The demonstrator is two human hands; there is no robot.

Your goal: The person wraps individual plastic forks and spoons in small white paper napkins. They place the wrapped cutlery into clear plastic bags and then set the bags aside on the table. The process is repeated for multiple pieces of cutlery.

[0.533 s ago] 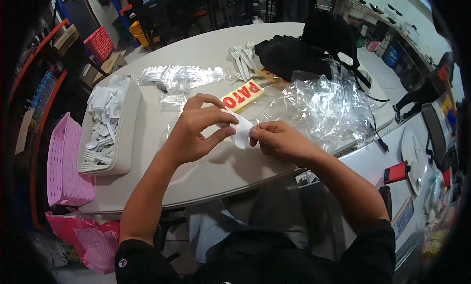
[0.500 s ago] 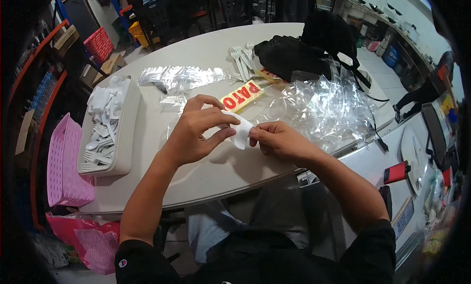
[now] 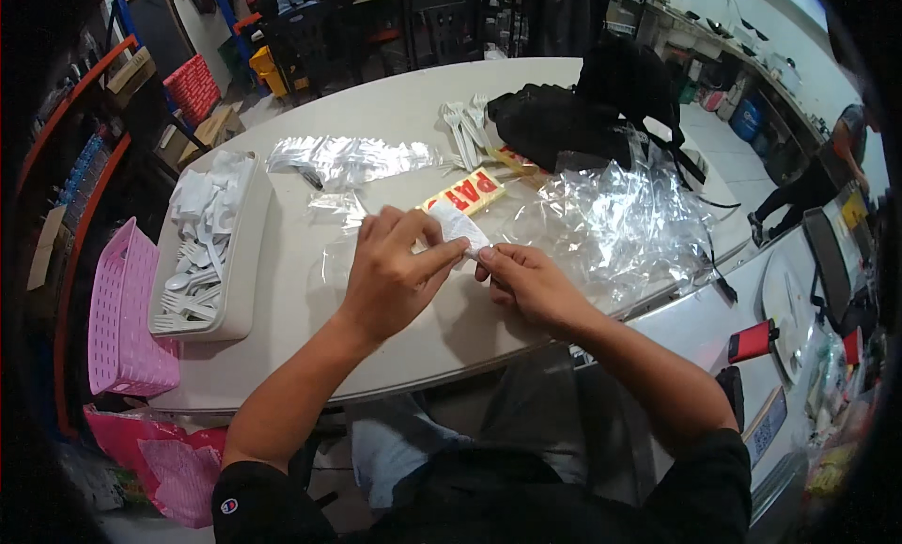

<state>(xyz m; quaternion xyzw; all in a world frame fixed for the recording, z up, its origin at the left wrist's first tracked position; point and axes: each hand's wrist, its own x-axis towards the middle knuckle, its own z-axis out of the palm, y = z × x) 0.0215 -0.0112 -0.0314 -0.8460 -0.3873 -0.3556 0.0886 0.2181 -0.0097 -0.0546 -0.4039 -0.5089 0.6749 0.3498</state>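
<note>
Over the near middle of the table [image 3: 301, 356], a white paper napkin [image 3: 458, 225] is pinched between my two hands. My left hand [image 3: 390, 272] grips it with thumb and fingers at its left and lower side. Closed fingertips of my right hand [image 3: 528, 279] hold its lower right corner. Whether anything lies inside the paper cannot be made out. Just beyond it sits a yellow packet [image 3: 484, 189] with red lettering, partly covered by the napkin. White plastic forks [image 3: 460, 131] lie in a pile farther back.
At left, a cream bin [image 3: 252, 253] holds napkins and white plastic cutlery, beside a pink basket [image 3: 117, 309]. Clear plastic sleeves [image 3: 352, 159] lie at the back left, crumpled clear bags [image 3: 629, 215] at the right. A black bag [image 3: 554, 121] is behind them. Another person [image 3: 822, 173] stands far right.
The fingers of my left hand have come down over the napkin and drawn closer to my right hand. The napkin now looks more folded and slants down to the right.
</note>
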